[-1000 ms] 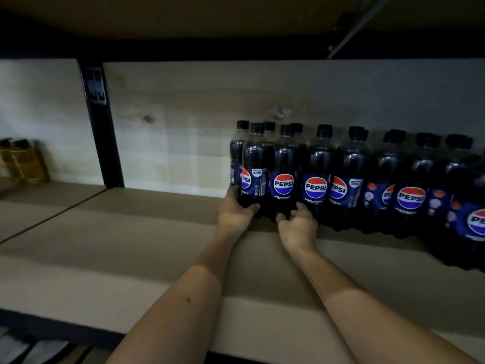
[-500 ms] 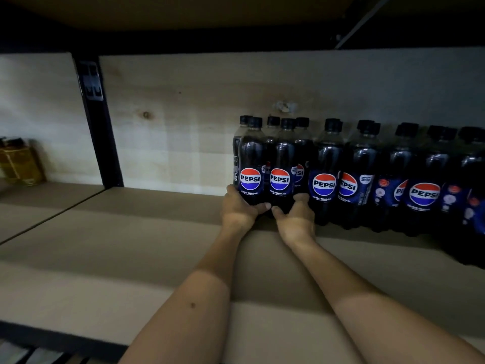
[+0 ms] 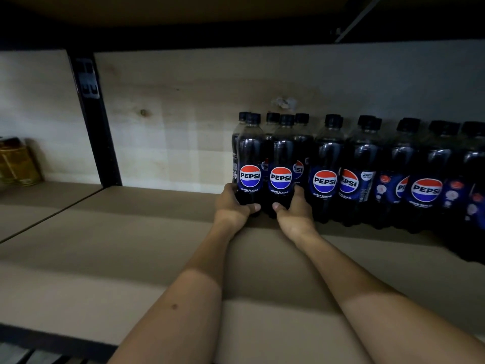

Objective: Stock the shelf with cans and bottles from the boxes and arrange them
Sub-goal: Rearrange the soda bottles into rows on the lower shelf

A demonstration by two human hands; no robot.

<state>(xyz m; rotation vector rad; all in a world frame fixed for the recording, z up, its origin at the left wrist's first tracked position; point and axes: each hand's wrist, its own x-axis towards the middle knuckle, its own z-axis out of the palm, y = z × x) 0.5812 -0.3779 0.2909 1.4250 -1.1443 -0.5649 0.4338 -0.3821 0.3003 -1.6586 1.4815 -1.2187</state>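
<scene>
Gripping two Pepsi bottles, hands

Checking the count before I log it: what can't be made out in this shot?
- Head view: the rear bottles show only caps behind the front bottles.
- Bottles at far right are cut by the frame edge and dark.
- Left hand and right hand hide the bottle bases.

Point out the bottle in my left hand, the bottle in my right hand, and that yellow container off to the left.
Left-hand bottle (image 3: 250, 164), head view, on its dark body above the label.
Right-hand bottle (image 3: 281, 177), head view, on its round logo.
Yellow container (image 3: 18, 164), head view, on its front face.
</scene>
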